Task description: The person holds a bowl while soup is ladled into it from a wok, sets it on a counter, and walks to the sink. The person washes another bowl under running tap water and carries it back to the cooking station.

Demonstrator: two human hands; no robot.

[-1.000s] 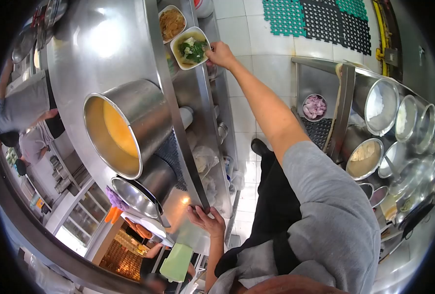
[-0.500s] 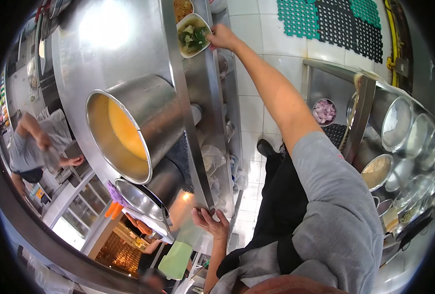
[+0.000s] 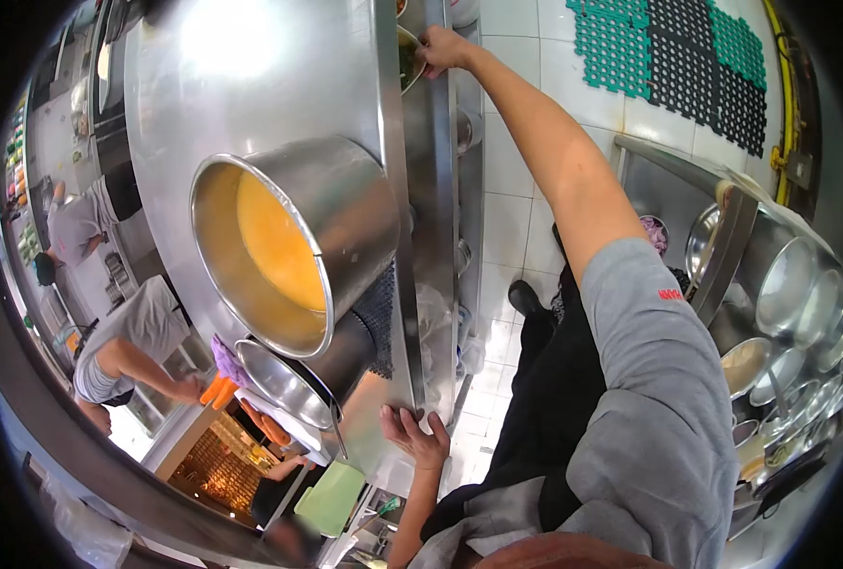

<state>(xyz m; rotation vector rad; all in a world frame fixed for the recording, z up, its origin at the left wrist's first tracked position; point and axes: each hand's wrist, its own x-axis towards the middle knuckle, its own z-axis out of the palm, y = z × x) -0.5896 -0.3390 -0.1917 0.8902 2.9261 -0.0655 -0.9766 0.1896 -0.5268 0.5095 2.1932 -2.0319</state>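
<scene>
My right hand [image 3: 443,49] reaches far out and grips the rim of a bowl [image 3: 409,57] with dark greens in liquid. Most of that bowl is hidden behind the steel table's edge [image 3: 395,180]. My left hand [image 3: 416,436] rests at the near end of the same edge, fingers spread and nothing in them. Between the two hands, a large steel pot [image 3: 355,204] of orange liquid stands on the table. Beside it is a shallower steel pan [image 3: 284,384].
A dark textured mat [image 3: 380,327] lies by the pot. Carrots [image 3: 268,424] and a green cutting board [image 3: 329,500] are near the left hand. Stacked steel pans [image 3: 787,284] stand at right. Co-workers [image 3: 137,351] are across the table. Perforated floor mats [image 3: 677,57] lie beyond my arm.
The view has shifted, so the table and pot appear further right. The bowl in my right hand has gone further behind the table edge. A second co-worker shows more plainly.
</scene>
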